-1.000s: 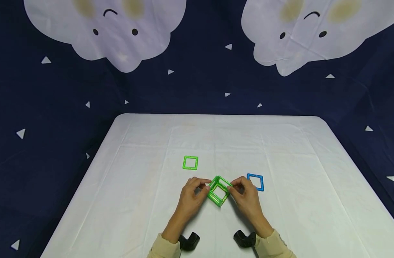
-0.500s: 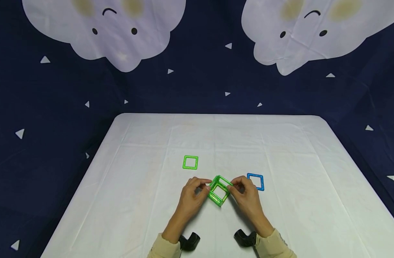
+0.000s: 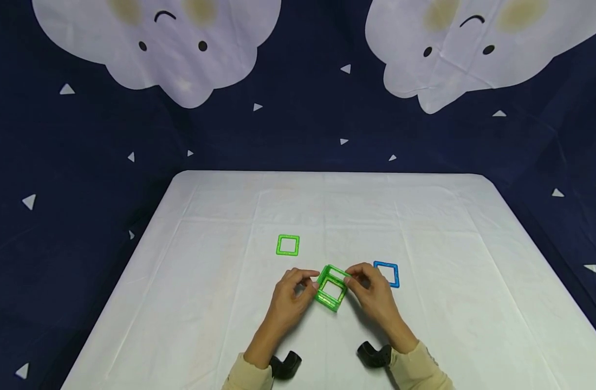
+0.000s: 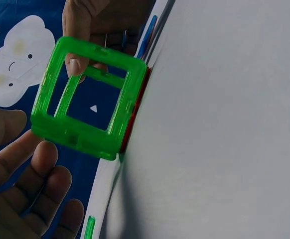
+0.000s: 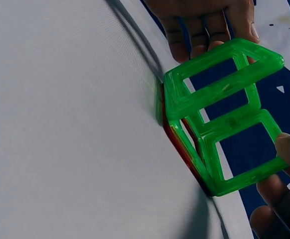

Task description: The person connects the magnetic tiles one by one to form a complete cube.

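Between both hands stands an open-topped box of green magnetic tiles (image 3: 322, 295), with red showing along its base in the wrist views. My left hand (image 3: 289, 298) pinches the box's left corner with thumb and forefinger, the other fingers loosely bent below in the left wrist view. On the opposite side, my right hand (image 3: 373, 290) pinches the upper edge of a green side tile (image 5: 244, 174) between thumb and forefinger. In the right wrist view this side tile leans outward from the neighbouring front wall, leaving a gap at their corner.
A loose green square tile (image 3: 278, 245) lies flat beyond the left hand. Just past the right hand lies a blue square tile (image 3: 396, 276), partly covered by the fingers. The white-covered table (image 3: 220, 244) ends at a dark blue cloud-print cloth (image 3: 303, 146).
My right hand has shifted slightly, its wrist moving right and its fingertips a little away from me. The box has turned slightly; the left hand has barely moved.
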Demonstrator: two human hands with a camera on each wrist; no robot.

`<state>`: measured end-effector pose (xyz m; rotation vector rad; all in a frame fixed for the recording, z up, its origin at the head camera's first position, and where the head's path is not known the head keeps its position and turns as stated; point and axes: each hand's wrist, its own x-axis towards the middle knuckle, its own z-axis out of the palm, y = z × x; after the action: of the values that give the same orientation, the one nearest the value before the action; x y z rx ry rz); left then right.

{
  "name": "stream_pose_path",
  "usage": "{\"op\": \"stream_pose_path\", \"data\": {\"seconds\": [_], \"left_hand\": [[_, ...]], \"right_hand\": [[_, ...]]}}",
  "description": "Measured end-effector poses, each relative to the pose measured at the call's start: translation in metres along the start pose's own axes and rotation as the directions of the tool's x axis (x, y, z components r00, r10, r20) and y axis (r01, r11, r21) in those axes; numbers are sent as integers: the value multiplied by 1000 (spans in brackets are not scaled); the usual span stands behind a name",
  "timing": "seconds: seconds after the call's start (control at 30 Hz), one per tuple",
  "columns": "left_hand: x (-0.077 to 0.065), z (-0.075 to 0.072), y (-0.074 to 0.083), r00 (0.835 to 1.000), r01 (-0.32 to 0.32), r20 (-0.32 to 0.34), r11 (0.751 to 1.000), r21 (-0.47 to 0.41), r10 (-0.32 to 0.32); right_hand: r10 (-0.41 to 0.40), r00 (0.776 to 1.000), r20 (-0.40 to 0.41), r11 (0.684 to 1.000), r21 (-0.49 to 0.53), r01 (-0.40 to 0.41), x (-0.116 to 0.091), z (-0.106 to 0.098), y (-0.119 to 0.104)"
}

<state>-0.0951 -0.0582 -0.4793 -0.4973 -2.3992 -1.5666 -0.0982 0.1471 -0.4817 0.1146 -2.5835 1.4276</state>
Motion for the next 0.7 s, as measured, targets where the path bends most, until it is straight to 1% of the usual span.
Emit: {"op": "stream_pose_path", "data": {"seconds": [0.1,0.2,0.33,0.47,0.57,0.7], "left_hand": [[1,-3,2,1000,9,3,1000,10,-9],[3,-6,2,999,30,25,999,22,-30],[6,-9,1,995,58,76,998,36,-60],[7,-12,-1,988,69,132,997,45,-74],[8,-15,-1,980,67,182,996,51,-75],[9,-21,0,969,41,242,997,66,-56]], "right_hand": [[-15,1000,21,1000,-15,15,2,-2,0],[-27,999,43,999,-17,27,4,-3,2],[-44,997,62,999,-14,45,9,-4,4],[-67,995,75,997,-31,70,14,-5,5],[-104,991,84,993,-47,108,17,-6,5],[-150,984,95,987,-48,155,21,-6,5]]}}
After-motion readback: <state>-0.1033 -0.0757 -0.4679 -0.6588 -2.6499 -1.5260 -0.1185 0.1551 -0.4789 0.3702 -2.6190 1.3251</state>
